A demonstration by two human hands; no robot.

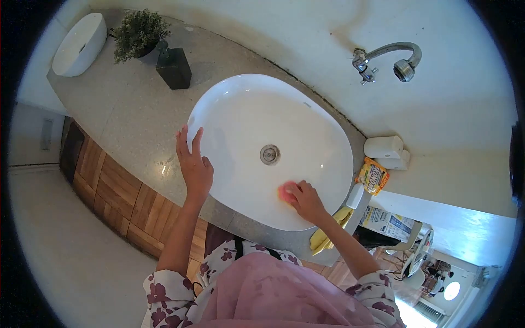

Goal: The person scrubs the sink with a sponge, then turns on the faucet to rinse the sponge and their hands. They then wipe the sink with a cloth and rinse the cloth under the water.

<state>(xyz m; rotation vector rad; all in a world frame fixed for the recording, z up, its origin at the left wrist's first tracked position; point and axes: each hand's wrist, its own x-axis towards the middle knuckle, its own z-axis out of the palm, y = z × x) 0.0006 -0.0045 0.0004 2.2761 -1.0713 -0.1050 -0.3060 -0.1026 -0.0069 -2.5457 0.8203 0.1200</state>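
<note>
Two hands of ours are over the table (126, 109), and at its far left a small white bowl (81, 46), a potted plant (136, 34) and a dark bottle (174, 68) all stand well apart from the work. Next comes our left hand (196, 168), its grip spread and holding nothing, fingers at the left rim of the big white basin (235, 117); we cannot tell how hard they press. A light, steady brace there should suit us, with the forearm out of the sponge's way. Near the middle lies the round drain (269, 154), where we would judge it best to ease off, since the metal edge could snag soft foam. Just beyond, on the near side of the basin's floor, is the pink sponge (286, 191), under our right hand (307, 202), whose grip is bent closed over it, fingertips on top. We would do well to lay the foam flat, press evenly and let the wrist follow the curve in short, overlapping strokes. Farther right, a yellow cloth or glove (333, 229) lies near our forearm, so wide swings could brush it, or the white bottle (355, 195) beside the orange packet (374, 176).
</note>
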